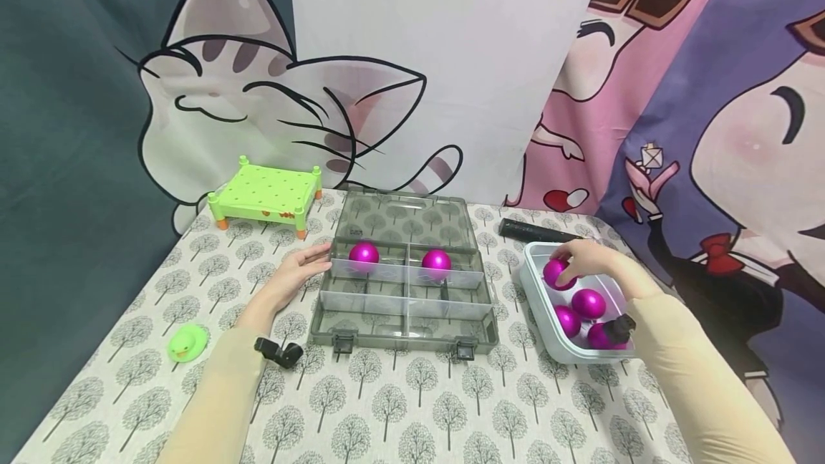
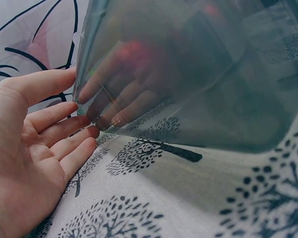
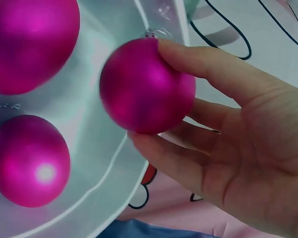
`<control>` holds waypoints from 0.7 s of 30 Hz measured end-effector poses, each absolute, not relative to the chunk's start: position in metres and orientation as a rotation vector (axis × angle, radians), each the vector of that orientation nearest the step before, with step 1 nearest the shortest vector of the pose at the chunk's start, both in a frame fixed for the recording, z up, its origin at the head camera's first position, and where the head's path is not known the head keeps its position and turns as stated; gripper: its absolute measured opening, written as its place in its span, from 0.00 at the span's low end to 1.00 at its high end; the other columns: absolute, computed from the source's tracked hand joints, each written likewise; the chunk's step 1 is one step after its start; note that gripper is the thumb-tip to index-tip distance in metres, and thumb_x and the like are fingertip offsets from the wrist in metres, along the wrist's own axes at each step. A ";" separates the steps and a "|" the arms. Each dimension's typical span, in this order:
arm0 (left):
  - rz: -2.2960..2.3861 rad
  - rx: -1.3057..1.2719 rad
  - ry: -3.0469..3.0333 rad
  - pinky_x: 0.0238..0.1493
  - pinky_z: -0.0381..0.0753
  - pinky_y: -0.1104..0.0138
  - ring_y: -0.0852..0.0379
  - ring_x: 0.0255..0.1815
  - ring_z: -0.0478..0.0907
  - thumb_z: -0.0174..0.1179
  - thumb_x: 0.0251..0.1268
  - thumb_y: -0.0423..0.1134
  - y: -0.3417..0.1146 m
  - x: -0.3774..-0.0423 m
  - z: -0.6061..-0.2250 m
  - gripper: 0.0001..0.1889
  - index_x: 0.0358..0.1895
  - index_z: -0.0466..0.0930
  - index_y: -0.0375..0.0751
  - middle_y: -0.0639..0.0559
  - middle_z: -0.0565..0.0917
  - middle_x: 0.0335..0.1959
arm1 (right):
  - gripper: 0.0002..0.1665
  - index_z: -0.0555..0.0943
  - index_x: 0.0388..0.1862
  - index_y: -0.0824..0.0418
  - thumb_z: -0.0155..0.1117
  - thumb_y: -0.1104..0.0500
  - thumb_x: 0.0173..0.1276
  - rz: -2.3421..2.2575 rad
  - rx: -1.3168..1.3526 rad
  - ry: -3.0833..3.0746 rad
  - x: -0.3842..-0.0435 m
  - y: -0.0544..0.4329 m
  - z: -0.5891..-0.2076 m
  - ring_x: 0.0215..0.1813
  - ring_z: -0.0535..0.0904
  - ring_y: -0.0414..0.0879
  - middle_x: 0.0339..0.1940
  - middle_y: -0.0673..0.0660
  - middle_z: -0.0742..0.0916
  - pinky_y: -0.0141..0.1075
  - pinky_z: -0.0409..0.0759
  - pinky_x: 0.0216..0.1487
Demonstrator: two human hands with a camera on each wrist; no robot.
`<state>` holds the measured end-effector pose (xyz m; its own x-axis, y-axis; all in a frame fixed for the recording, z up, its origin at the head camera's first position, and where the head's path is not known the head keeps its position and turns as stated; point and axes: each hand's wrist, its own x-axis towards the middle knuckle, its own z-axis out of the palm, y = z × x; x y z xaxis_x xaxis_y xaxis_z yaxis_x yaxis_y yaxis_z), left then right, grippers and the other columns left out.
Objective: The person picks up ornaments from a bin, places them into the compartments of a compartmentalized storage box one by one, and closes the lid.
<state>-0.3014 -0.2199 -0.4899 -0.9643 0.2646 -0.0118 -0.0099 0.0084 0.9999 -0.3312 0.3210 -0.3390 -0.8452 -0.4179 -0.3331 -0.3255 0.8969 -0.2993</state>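
Note:
A smoky clear divided case [image 1: 406, 339] lies with its lid [image 1: 406, 220] tipped back. Two magenta baubles [image 1: 364, 256] sit in its back row, one in each half. My left hand [image 1: 298, 274] touches the case's left side with extended fingertips; in the left wrist view the fingers [image 2: 69, 131] meet the dark transparent wall. Over at the right, my right hand [image 1: 588, 260] grips a magenta bauble [image 3: 146, 87] between thumb and fingers, inside a pale plastic tub [image 1: 548, 331]. Several more baubles [image 1: 588, 303] lie in the tub, a silvery cap showing on the gripped one.
A green toy bed [image 1: 266, 192] with orange feet stands at the back left. Closer on the left is a green rubber duck [image 1: 187, 343]. A black cylinder [image 1: 535, 230] lies behind the tub. Curtains with cartoon figures hang behind the tree-patterned cloth [image 1: 387, 414].

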 end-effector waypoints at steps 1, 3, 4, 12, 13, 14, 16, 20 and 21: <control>2.066 0.272 2.080 0.77 0.55 0.57 0.36 0.77 0.54 0.54 0.70 0.32 -0.220 -0.302 -0.490 0.33 0.73 0.52 0.25 0.31 0.55 0.76 | 0.34 0.80 0.51 0.72 0.76 0.56 0.46 -0.301 -0.545 2.709 -0.331 0.321 -0.337 0.41 0.82 0.51 0.42 0.66 0.87 0.41 0.84 0.42; 2.066 0.274 2.083 0.77 0.54 0.56 0.36 0.77 0.54 0.54 0.70 0.32 -0.220 -0.302 -0.491 0.33 0.73 0.52 0.25 0.32 0.54 0.76 | 0.34 0.81 0.51 0.71 0.77 0.54 0.47 -0.278 -0.565 2.782 -0.331 0.321 -0.332 0.42 0.82 0.53 0.42 0.66 0.87 0.42 0.82 0.44; 2.065 0.277 2.082 0.77 0.54 0.55 0.36 0.77 0.54 0.54 0.70 0.32 -0.220 -0.302 -0.491 0.33 0.73 0.51 0.25 0.31 0.54 0.76 | 0.33 0.80 0.51 0.71 0.77 0.54 0.48 -0.280 -0.573 2.815 -0.332 0.322 -0.331 0.43 0.82 0.54 0.43 0.66 0.87 0.43 0.81 0.45; 2.070 0.272 2.071 0.78 0.53 0.53 0.36 0.76 0.55 0.55 0.69 0.32 -0.221 -0.304 -0.490 0.34 0.73 0.52 0.25 0.31 0.55 0.76 | 0.38 0.76 0.59 0.70 0.77 0.53 0.52 -0.468 -0.540 3.023 -0.331 0.314 -0.315 0.51 0.82 0.65 0.53 0.73 0.83 0.54 0.80 0.52; 2.071 0.274 2.070 0.78 0.53 0.54 0.36 0.76 0.55 0.55 0.69 0.32 -0.221 -0.304 -0.490 0.34 0.73 0.52 0.25 0.31 0.55 0.76 | 0.38 0.75 0.60 0.69 0.76 0.53 0.53 -0.497 -0.528 3.041 -0.331 0.311 -0.314 0.52 0.82 0.65 0.54 0.73 0.83 0.56 0.79 0.53; 2.072 0.272 2.070 0.78 0.54 0.55 0.36 0.76 0.55 0.55 0.69 0.32 -0.221 -0.304 -0.491 0.34 0.73 0.52 0.25 0.31 0.56 0.76 | 0.38 0.75 0.61 0.68 0.76 0.54 0.54 -0.527 -0.517 3.060 -0.331 0.307 -0.313 0.53 0.81 0.66 0.54 0.73 0.83 0.57 0.79 0.54; 2.071 0.273 2.075 0.77 0.56 0.56 0.36 0.76 0.56 0.55 0.69 0.32 -0.221 -0.304 -0.491 0.34 0.73 0.52 0.25 0.31 0.56 0.76 | 0.38 0.75 0.62 0.68 0.76 0.55 0.54 -0.580 -0.527 3.097 -0.332 0.298 -0.311 0.54 0.81 0.67 0.54 0.73 0.83 0.59 0.77 0.56; 2.066 0.271 2.081 0.77 0.57 0.57 0.35 0.76 0.56 0.55 0.69 0.32 -0.221 -0.303 -0.491 0.34 0.73 0.52 0.25 0.31 0.57 0.75 | 0.37 0.75 0.61 0.69 0.77 0.57 0.53 -0.700 -0.571 3.158 -0.334 0.275 -0.309 0.55 0.80 0.67 0.53 0.74 0.83 0.60 0.77 0.57; 2.065 0.271 2.082 0.77 0.57 0.56 0.35 0.76 0.56 0.55 0.69 0.32 -0.221 -0.303 -0.490 0.34 0.73 0.52 0.25 0.31 0.57 0.75 | 0.37 0.75 0.61 0.69 0.77 0.58 0.53 -0.735 -0.582 3.163 -0.334 0.268 -0.309 0.55 0.80 0.67 0.53 0.74 0.83 0.60 0.77 0.56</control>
